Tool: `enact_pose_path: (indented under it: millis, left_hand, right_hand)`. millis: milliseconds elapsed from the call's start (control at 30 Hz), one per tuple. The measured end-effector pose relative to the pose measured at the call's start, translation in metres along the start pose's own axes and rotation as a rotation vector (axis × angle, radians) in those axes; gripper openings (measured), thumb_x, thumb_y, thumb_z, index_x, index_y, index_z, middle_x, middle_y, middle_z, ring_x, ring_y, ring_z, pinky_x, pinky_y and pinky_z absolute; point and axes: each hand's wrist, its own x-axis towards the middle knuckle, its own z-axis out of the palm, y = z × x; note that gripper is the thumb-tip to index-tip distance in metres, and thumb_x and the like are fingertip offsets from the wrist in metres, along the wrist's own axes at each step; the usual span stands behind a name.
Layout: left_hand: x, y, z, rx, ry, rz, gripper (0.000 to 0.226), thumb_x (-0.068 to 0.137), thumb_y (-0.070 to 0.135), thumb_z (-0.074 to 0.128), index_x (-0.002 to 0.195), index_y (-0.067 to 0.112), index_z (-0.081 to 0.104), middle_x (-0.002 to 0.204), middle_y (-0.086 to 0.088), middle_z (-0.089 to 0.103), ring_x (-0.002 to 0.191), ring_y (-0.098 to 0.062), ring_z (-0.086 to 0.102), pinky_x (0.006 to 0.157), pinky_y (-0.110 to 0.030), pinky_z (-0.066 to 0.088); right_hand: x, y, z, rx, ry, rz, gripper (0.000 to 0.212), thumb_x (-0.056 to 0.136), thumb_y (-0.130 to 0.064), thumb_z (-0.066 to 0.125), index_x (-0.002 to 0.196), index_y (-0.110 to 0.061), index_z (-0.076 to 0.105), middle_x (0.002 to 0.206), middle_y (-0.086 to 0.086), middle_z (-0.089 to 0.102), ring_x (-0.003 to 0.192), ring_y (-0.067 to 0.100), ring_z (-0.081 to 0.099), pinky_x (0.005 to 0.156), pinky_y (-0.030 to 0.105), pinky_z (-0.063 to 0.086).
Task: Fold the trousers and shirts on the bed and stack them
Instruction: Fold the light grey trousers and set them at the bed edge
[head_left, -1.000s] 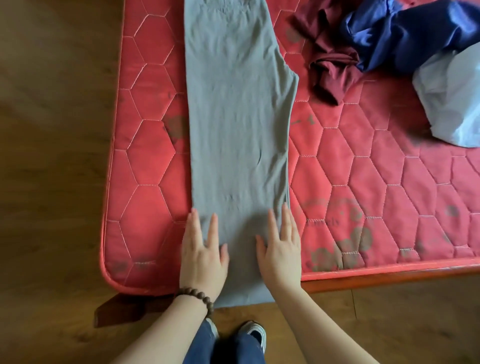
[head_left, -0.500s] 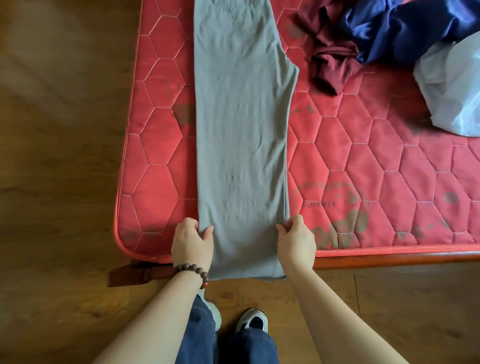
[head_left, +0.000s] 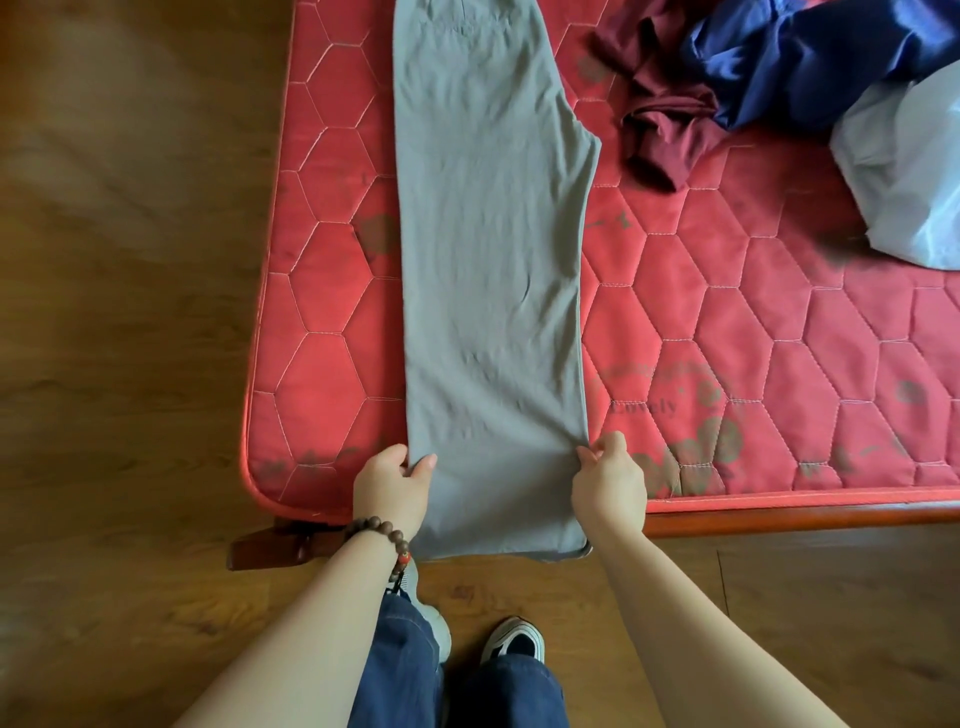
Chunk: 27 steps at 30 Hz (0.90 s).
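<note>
Red mattress (head_left: 332, 384) w/ grey trousers (head_left: 493, 260) laid flat lengthwise, cuffs hanging off the near edge. Left hand (head_left: 390, 486) & right hand (head_left: 609, 486) each pinch a side edge near the cuffs. Soft, light, floppy, prob. thin; grip both corners to fold.

Setting: a bedroom in a home. Evidence: a bed with a red quilted mattress (head_left: 727, 332), hexagon stitching, faded printed motifs and the word "Lovely" near its front edge; it rests on a dark wooden bed frame (head_left: 800, 519). Floor is brown wood-grain flooring (head_left: 130, 312). Loose household laundry on the mattress: grey trousers (head_left: 493, 260) laid flat along the left edge, and toward the far right corner a maroon garment (head_left: 665, 130), a blue garment (head_left: 810, 57) and a pale grey garment (head_left: 904, 171) in a heap.
</note>
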Motion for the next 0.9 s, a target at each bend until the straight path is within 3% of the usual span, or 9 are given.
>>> enact_pose_path:
  millis: [233,367,467,667,767,800,833,900]
  left_hand:
    - [-0.011,0.002,-0.002,-0.007,0.025,0.010,0.046,0.086,0.022,0.065,0.056,0.011,0.031,0.043,-0.001,0.030,0.048,-0.021,0.025,0.047,-0.033,0.021]
    - [-0.014,0.003,-0.001,-0.024,0.029,0.016,0.045,0.084,0.018,0.065,0.056,0.011,0.030,0.046,-0.003,0.031,0.048,-0.020,0.025,0.048,-0.032,0.022]
    - [-0.020,0.002,0.001,-0.022,0.050,0.044,0.042,0.083,0.015,0.065,0.057,0.007,0.032,0.046,-0.002,0.030,0.046,-0.017,0.023,0.046,-0.031,0.021]
    - [-0.022,0.002,0.005,-0.010,0.094,0.055,0.045,0.083,0.014,0.064,0.058,0.013,0.027,0.046,-0.001,0.025,0.050,-0.019,0.020,0.048,-0.032,0.019]
    - [-0.025,-0.002,0.005,-0.002,0.138,0.041,0.024,0.082,0.015,0.069,0.064,0.012,0.053,0.065,-0.002,0.050,0.063,-0.024,0.047,0.057,-0.028,0.029]
    - [-0.028,-0.004,0.006,-0.001,0.158,0.045,0.010,0.081,0.014,0.072,0.076,0.008,0.066,0.081,-0.005,0.057,0.076,-0.024,0.053,0.066,-0.025,0.033]
    - [-0.033,-0.005,0.006,-0.003,0.163,0.043,0.012,0.081,0.014,0.073,0.087,0.004,0.070,0.093,-0.006,0.059,0.083,-0.022,0.054,0.072,-0.023,0.035]
    - [-0.040,-0.009,0.008,-0.040,0.108,0.054,0.011,0.081,0.017,0.073,0.082,0.006,0.069,0.087,0.000,0.057,0.076,-0.013,0.051,0.069,-0.023,0.035]
  right_hand:
    - [0.002,0.001,0.000,0.039,0.018,0.080,0.016,0.100,-0.026,0.042,0.096,-0.011,0.041,0.099,0.016,0.060,0.084,0.033,0.051,0.069,0.036,0.036]
    - [0.003,0.005,-0.006,0.035,-0.094,0.009,0.026,0.091,-0.037,0.060,0.100,-0.013,0.055,0.094,0.003,0.058,0.089,0.028,0.054,0.071,0.032,0.038]
    - [0.005,0.015,-0.010,-0.028,-0.151,-0.032,0.019,0.089,-0.030,0.065,0.084,-0.015,0.053,0.083,0.001,0.055,0.085,0.027,0.054,0.067,0.030,0.033]
    - [0.001,0.018,-0.004,0.073,-0.080,0.025,0.014,0.093,-0.025,0.059,0.087,-0.014,0.052,0.084,0.004,0.055,0.081,0.025,0.047,0.068,0.030,0.031]
    - [-0.007,0.025,-0.006,0.048,-0.055,-0.028,0.019,0.088,-0.033,0.066,0.083,-0.016,0.057,0.085,0.005,0.056,0.080,0.026,0.049,0.066,0.030,0.032]
    - [-0.010,0.029,-0.007,0.007,-0.055,-0.046,0.022,0.086,-0.036,0.067,0.079,-0.018,0.057,0.087,0.007,0.055,0.081,0.027,0.049,0.066,0.030,0.033]
    - [-0.013,0.034,-0.006,-0.030,-0.056,-0.064,0.026,0.084,-0.038,0.068,0.072,-0.019,0.054,0.088,0.009,0.053,0.082,0.027,0.047,0.067,0.031,0.033]
    - [-0.020,0.041,-0.005,-0.055,-0.065,-0.105,0.037,0.083,-0.037,0.069,0.061,-0.020,0.044,0.083,0.008,0.051,0.081,0.025,0.044,0.064,0.032,0.030]
